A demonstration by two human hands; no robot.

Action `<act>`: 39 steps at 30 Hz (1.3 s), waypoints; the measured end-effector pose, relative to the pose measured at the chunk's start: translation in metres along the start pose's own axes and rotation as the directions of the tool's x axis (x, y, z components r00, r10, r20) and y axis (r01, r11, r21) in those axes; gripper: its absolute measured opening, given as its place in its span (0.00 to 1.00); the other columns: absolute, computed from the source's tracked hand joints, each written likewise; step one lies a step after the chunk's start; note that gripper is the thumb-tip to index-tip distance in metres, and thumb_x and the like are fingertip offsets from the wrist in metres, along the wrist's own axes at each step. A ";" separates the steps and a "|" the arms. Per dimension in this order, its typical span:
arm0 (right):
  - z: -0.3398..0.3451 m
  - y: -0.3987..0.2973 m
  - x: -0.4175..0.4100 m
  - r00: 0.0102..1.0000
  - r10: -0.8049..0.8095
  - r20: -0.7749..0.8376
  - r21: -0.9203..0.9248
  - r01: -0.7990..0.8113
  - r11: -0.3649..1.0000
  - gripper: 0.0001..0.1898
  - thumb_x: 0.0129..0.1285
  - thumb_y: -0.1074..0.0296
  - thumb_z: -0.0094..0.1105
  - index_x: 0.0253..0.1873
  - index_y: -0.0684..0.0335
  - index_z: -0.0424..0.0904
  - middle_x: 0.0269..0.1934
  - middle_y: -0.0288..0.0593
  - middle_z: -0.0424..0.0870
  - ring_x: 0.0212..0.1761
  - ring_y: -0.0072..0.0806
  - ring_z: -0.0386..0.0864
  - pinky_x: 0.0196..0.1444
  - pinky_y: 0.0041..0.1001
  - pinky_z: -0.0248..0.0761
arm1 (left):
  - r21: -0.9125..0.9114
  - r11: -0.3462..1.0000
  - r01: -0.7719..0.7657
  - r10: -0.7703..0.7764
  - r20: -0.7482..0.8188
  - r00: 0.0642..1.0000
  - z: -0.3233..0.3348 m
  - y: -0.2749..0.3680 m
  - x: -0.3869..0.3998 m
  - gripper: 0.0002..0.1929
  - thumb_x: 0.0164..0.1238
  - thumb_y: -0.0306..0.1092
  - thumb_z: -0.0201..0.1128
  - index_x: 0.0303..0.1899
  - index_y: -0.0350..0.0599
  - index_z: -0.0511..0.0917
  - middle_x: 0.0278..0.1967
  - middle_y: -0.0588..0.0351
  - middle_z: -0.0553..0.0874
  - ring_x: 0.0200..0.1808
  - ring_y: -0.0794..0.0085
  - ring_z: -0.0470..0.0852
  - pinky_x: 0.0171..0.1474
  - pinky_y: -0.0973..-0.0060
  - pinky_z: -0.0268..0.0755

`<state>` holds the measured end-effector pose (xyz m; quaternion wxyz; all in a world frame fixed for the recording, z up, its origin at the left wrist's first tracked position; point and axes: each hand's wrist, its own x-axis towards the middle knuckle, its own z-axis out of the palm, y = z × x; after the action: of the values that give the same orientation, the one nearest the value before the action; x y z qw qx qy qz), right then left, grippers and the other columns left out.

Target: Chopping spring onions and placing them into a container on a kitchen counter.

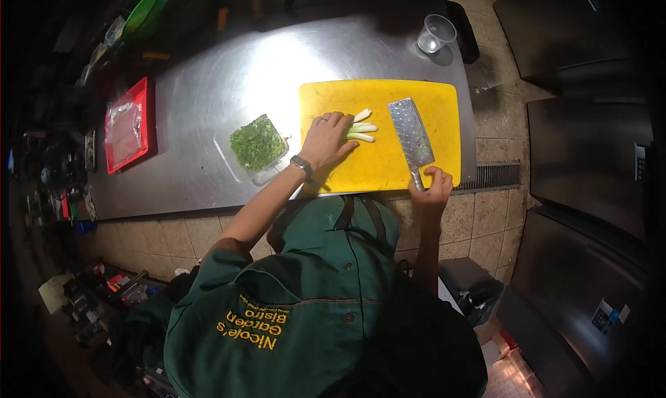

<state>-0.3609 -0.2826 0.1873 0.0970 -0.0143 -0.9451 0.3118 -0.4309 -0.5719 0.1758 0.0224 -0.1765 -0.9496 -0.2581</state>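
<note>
My left hand (329, 138), with a watch on its wrist, lies over a few pale spring onion stalks (362, 128) on a yellow cutting board (354, 172). Its fingers press on them, and the white ends stick out to the right. A cleaver (411, 130) rests flat near the board's right side, bits of green stuck to its blade. At its metal handle, by the board's front edge, is my right hand (436, 186). The thumb meets the handle while the other fingers are bent beside it; whether they grip it is unclear.
A clear plastic container of chopped greens (258, 144) stands left of the board on the steel table (192, 174). Farther left is a red tray (148, 122) holding a plastic-wrapped item. A clear plastic cup (436, 34) stands near the far right corner.
</note>
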 end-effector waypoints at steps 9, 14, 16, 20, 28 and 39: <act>0.028 -0.004 -0.016 1.000 -0.009 -0.008 -0.067 0.008 0.998 0.18 0.52 0.77 0.59 0.50 0.63 0.73 0.40 0.55 0.73 0.45 0.54 0.74 0.51 0.45 0.69 | 0.013 0.995 -0.101 0.100 0.069 0.993 0.015 0.000 0.017 0.19 0.65 0.44 0.61 0.52 0.43 0.73 0.44 0.50 0.77 0.48 0.59 0.76 0.51 0.62 0.67; 0.017 -0.039 -0.019 0.970 0.236 0.063 0.021 -0.238 0.971 0.23 0.55 0.73 0.54 0.59 0.61 0.69 0.48 0.60 0.77 0.49 0.61 0.77 0.51 0.48 0.73 | -0.047 0.984 -0.173 0.177 0.106 0.979 0.023 0.011 0.015 0.19 0.62 0.42 0.59 0.50 0.41 0.73 0.42 0.48 0.76 0.44 0.57 0.77 0.48 0.62 0.69; 0.006 -0.056 -0.019 0.959 0.270 0.090 0.009 -0.272 0.962 0.24 0.58 0.71 0.54 0.61 0.60 0.69 0.48 0.61 0.78 0.49 0.60 0.78 0.51 0.48 0.73 | -0.075 0.979 -0.189 0.196 0.114 0.974 0.025 0.014 0.016 0.18 0.64 0.42 0.58 0.50 0.41 0.73 0.43 0.48 0.76 0.43 0.56 0.76 0.47 0.62 0.70; -0.004 -0.073 -0.026 0.922 0.317 0.223 0.169 -0.357 0.919 0.22 0.68 0.64 0.51 0.66 0.58 0.69 0.47 0.63 0.82 0.49 0.57 0.81 0.50 0.46 0.75 | -0.112 0.906 -0.409 0.423 0.166 0.891 0.031 0.010 0.030 0.18 0.61 0.40 0.58 0.49 0.41 0.73 0.43 0.47 0.75 0.43 0.56 0.77 0.46 0.62 0.71; 0.007 -0.072 -0.033 0.846 0.377 0.376 0.047 -0.424 0.905 0.20 0.72 0.63 0.48 0.67 0.56 0.70 0.43 0.64 0.83 0.46 0.59 0.81 0.46 0.44 0.75 | -0.198 0.846 -0.494 0.530 0.233 0.815 0.041 0.005 0.038 0.13 0.60 0.38 0.58 0.41 0.41 0.71 0.36 0.49 0.74 0.42 0.55 0.77 0.44 0.62 0.75; 0.015 -0.087 -0.008 0.878 0.221 0.424 -0.069 -0.212 0.975 0.22 0.67 0.70 0.51 0.65 0.64 0.63 0.39 0.66 0.81 0.41 0.62 0.80 0.42 0.51 0.73 | -0.186 0.798 -0.573 0.602 0.227 0.765 0.043 0.000 0.042 0.11 0.64 0.39 0.59 0.38 0.42 0.72 0.34 0.50 0.75 0.37 0.57 0.78 0.40 0.64 0.75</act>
<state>-0.3526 -0.3618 0.2254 -0.1490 -0.0517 -0.9387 0.3064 -0.4675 -0.5367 0.1442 -0.0390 -0.5001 -0.8249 -0.2606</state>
